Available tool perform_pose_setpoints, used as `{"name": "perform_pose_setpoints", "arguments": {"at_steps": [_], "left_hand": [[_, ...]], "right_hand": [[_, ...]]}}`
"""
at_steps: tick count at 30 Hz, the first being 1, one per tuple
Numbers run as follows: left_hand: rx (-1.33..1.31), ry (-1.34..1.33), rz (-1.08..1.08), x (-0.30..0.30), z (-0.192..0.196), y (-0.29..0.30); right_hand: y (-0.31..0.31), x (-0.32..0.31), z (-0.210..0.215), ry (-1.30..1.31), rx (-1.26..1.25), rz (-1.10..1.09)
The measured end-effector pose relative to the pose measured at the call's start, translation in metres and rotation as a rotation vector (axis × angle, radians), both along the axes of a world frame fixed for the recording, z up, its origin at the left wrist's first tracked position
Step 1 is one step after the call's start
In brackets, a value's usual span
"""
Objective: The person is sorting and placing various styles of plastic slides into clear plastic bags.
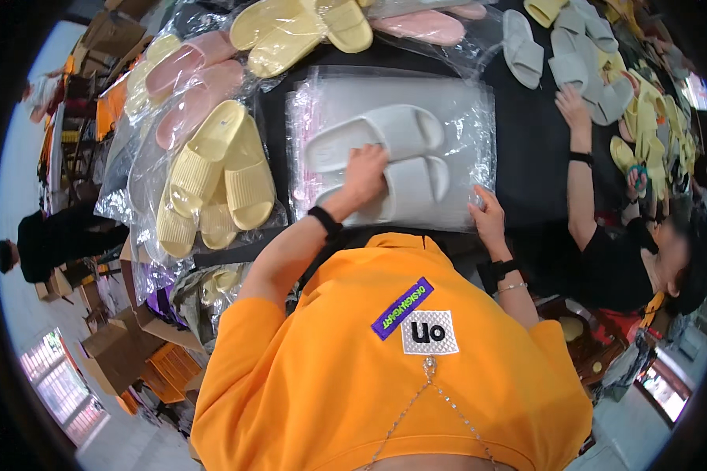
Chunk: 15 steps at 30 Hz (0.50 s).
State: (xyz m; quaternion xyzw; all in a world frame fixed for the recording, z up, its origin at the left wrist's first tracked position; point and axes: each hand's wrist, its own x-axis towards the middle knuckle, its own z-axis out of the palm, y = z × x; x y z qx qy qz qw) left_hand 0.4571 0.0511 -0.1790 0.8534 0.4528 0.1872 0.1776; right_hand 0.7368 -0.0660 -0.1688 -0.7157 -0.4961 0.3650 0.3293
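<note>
Left hand [364, 177] sits on the pair of white slippers [404, 132], fingers bent over the near edge of the farther one – can't tell how firm the grip is. Right hand [489, 217] is at 4 o'clock from the pair, thumb and index finger near the right edge of the clear plastic bags [471, 118]; we can't tell if it's pinching film. The pair lies mid-desk on the bags, side by side, toes toward 3 o'clock.

Step in hand, as we judge it: lining up the pair over the bags. Shifting it from here calls for keeping both soles together and a light pinch on thin film.

Materials: slippers look like matte moulded foam, broad straps, rounded toes; bags are glossy, flat, stacked a bit unevenly. Desk [526, 149] is black.

Further out from the pair: yellow slippers [247, 188] with ribbed straps at 9, pink slippers [204, 67] in crinkled film at 10, a bagged yellow pair [284, 35] at 11. Loose grey slippers [573, 67] at 2 – a co-worker's hand [575, 107] touches them. Yellow heap [650, 118] at 3, cardboard boxes [111, 353] at 8.
</note>
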Motion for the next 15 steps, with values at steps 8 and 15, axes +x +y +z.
{"name": "perform_pose_setpoints", "arguments": {"at_steps": [8,15], "left_hand": [[0.028,0.025,0.280,-0.091,0.001,0.019],[0.013,-0.195,0.123,-0.031,0.041,0.036]], "right_hand": [[-0.001,0.007,-0.001,-0.305,0.060,0.081],[0.021,-0.018,0.022,-0.805,0.251,0.365]]}}
